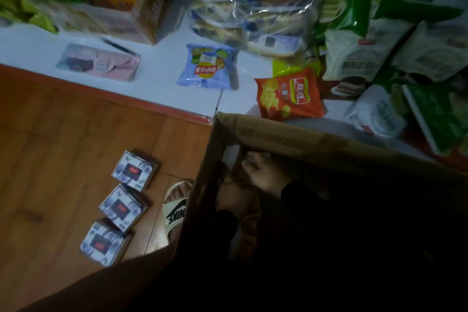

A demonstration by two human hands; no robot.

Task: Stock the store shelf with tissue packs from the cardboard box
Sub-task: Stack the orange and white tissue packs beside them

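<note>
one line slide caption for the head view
Both hands reach into the box; three tissue packs lie on the wood floor.

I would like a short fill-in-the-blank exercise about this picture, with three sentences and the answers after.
1. On the wooden floor, left of the cardboard box, lie ____ tissue packs in a row.
2. The right hand reaches ____ the cardboard box.
3. The chip bag that lies on the white shelf nearest the box is ____ in colour.

Missing words: three; into; orange
</note>
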